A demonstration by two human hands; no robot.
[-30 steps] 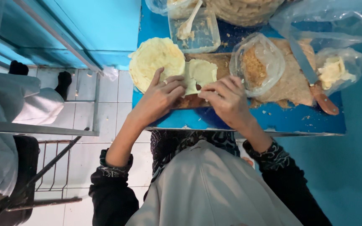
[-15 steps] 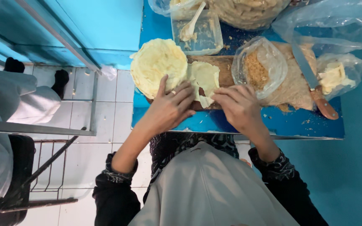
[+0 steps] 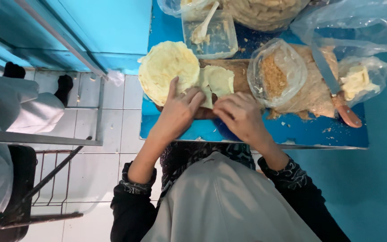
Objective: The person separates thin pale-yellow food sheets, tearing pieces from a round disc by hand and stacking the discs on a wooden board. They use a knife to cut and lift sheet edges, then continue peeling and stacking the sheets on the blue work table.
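Near the frame's centre, the left hand (image 3: 180, 112) and right hand (image 3: 238, 117) pinch a pale wrapper (image 3: 218, 81) on the wooden board (image 3: 242, 69). Folding it well probably calls for even, gentle finger pressure, keeping it beside the round stack (image 3: 166, 69).

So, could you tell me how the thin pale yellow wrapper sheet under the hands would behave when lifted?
The thin pale yellow wrapper sheet probably flops, since its edge already folds over. It looks light and likely tears easily, being so thin.

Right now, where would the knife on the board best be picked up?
By its reddish-brown handle, which points toward the table's near right edge with nothing on it. The knife lies flat with its blade running up over the crumbs, so come from the right hand side.
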